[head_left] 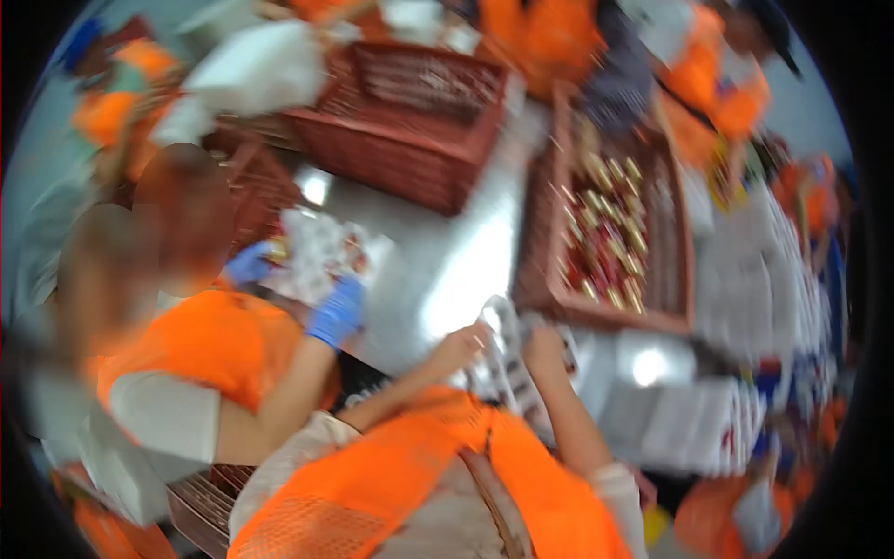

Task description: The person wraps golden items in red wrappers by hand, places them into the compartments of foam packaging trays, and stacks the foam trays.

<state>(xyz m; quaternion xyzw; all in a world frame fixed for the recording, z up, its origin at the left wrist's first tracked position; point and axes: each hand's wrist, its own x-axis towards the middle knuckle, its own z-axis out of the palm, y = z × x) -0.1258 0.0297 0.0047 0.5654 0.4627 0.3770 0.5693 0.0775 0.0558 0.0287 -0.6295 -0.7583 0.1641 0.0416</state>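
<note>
Low in the middle of the head view, a white tray with rows of round holes lies between my two hands at the metal table's near edge. My left hand is at the tray's left side, its fingers bent together on the edge. On the right side, my right hand reaches over the tray; blur hides its fingers. Beyond it stands a red-brown crate holding many small red and gold cylindrical pieces. The frame is blurred.
An empty-looking red-brown crate stands at the far side of the metal table. At left, a co-worker's blue-gloved hands touch another white tray. Stacked white trays lie at right. More people in orange vests surround the table.
</note>
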